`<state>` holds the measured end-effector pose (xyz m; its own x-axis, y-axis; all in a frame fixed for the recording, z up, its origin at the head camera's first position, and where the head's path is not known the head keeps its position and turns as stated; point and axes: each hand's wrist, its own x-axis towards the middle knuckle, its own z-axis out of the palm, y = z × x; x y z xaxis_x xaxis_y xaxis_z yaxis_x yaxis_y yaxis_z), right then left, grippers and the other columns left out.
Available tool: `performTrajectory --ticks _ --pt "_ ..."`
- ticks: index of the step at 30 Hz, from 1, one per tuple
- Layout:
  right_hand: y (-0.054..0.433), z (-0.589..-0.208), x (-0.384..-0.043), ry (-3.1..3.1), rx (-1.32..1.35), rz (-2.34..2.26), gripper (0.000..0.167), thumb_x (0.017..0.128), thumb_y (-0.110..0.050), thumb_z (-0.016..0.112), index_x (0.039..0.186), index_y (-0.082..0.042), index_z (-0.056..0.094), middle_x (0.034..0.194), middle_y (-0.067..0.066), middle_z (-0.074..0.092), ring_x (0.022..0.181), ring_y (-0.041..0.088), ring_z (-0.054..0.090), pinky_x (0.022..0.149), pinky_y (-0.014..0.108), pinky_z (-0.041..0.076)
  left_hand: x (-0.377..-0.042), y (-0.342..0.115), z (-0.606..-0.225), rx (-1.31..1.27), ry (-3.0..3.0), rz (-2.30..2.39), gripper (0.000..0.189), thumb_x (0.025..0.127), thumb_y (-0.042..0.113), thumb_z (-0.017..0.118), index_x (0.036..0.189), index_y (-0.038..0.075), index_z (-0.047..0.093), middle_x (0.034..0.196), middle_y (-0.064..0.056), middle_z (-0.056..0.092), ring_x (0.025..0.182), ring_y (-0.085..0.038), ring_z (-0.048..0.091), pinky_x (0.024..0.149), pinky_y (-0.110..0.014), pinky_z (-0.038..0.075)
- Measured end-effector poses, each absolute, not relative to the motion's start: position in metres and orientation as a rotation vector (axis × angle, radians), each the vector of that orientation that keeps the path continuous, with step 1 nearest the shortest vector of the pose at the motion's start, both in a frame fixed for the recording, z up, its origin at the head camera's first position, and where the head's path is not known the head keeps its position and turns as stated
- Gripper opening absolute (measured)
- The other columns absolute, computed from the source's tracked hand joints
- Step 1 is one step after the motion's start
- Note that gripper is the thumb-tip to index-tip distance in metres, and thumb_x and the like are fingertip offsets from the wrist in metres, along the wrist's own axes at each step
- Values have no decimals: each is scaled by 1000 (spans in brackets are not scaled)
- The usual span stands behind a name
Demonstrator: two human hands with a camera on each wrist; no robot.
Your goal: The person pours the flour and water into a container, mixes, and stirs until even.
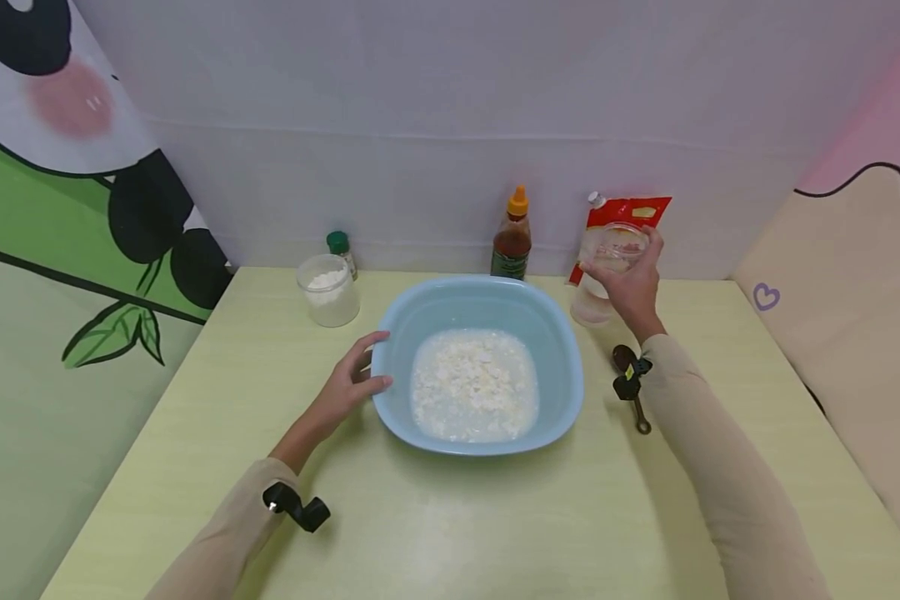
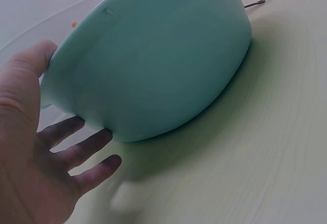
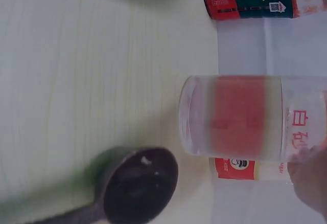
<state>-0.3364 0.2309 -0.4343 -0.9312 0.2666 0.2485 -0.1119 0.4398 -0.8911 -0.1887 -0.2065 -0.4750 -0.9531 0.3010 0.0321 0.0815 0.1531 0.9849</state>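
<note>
A light blue basin (image 1: 476, 450) holds white floury powder in cloudy liquid (image 1: 476, 383). My left hand (image 1: 337, 392) holds its left rim, the thumb over the edge and the other fingers against or near the outer wall (image 2: 153, 65). At the back right, my right hand (image 1: 633, 287) grips a clear cup (image 1: 592, 304) near its top, with clear liquid inside. Behind the cup stands a red and white spouted pouch (image 1: 648, 208). A dark measuring spoon (image 3: 138, 185) lies below the right wrist, partly hidden in the head view.
A glass jar of white powder (image 1: 330, 304) stands at the back left, with a green-capped shaker (image 1: 339, 243) behind it. Beyond the basin is an orange-capped sauce bottle (image 1: 512, 242). A pale cloth wall (image 1: 420, 192) borders the table's far edge.
</note>
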Motion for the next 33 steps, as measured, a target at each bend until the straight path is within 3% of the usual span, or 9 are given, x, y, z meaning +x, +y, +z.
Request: performTrajectory --ticks 6,14,22,25,28,29,33 --pt "242 -432 -329 -2392 -34 1433 109 80 -34 83 158 -27 8 155 16 39 140 35 39 116 57 36 -189 -206 -475 376 2254 1901 68 93 9 61 153 14 30 153 -32 34 132 -54 46 88 -29 56" --pt "255 -433 -303 -2427 -61 1357 101 85 -30 78 159 -21 11 157 18 35 145 36 33 118 56 34 -187 -207 -476 379 2257 1897 68 93 10 61 154 15 30 153 -31 34 131 -54 46 88 -29 55" --pt "267 -434 -268 -2548 -25 1364 93 90 -27 73 159 -19 12 150 25 41 137 41 43 109 57 44 -186 -206 -476 385 2267 1896 67 94 9 61 153 15 30 153 -31 35 130 -54 47 89 -29 56" --pt "273 -441 -253 -2612 42 1316 88 92 -26 71 159 -16 15 143 26 48 129 42 52 95 31 55 -187 -205 -476 379 2263 1896 67 94 9 61 153 15 30 152 -31 36 130 -53 48 89 -29 55" --pt "279 -451 -239 -2669 111 1256 83 93 -23 70 158 -13 21 136 28 54 119 44 59 75 6 47 -187 -205 -476 382 2257 1899 67 94 8 61 153 14 30 152 -31 36 130 -53 48 89 -28 55" --pt "281 -454 -235 -2681 136 1243 81 93 -22 71 158 -12 22 133 29 56 116 44 61 70 2 42 -187 -205 -476 385 2256 1899 67 94 8 61 153 14 30 152 -31 36 130 -53 48 89 -28 55" --pt "287 -467 -218 -2719 207 1189 75 92 -16 72 154 -8 31 122 28 60 103 41 66 66 5 46 -187 -205 -476 395 2249 1904 67 94 8 61 153 14 30 153 -31 35 130 -54 47 88 -28 55"
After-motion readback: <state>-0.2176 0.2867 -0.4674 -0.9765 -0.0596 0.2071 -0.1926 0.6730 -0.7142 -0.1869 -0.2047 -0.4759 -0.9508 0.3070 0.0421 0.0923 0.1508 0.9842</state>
